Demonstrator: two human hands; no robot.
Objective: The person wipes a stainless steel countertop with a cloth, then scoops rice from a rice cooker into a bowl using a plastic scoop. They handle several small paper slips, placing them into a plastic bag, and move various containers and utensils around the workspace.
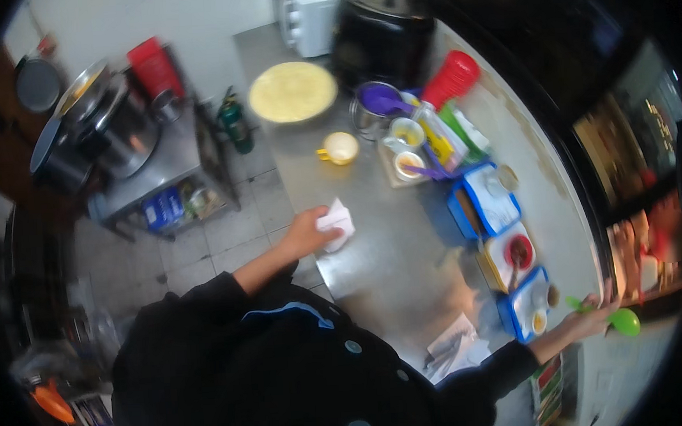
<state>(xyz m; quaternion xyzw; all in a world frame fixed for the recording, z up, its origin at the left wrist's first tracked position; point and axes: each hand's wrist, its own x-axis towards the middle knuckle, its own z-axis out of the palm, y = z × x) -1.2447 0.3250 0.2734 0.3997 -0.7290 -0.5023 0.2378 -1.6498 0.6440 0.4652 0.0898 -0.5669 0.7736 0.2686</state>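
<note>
My left hand [306, 233] is closed on a folded white paper [339, 222], held over the near left edge of the steel counter [390, 257]. Far out to the right, my right hand [592, 322] grips a green spoon [624, 322], its round end showing past the hand; blur hides the finger detail. Just left of that hand lies a blue-rimmed tray [522, 303] with small cups on it. Between my arms, a stack of loose papers [455, 346] rests on the counter. Beyond my left hand stands a yellow cup [340, 148].
Along the counter's right side are another blue-rimmed container [481, 204], a red bowl [518, 252], a red stack of cups [451, 79] and a steel pot [374, 109]. A round yellow tray [293, 92] and a black cooker [383, 39] stand farther back. Large pots [121, 133] occupy a left-hand table.
</note>
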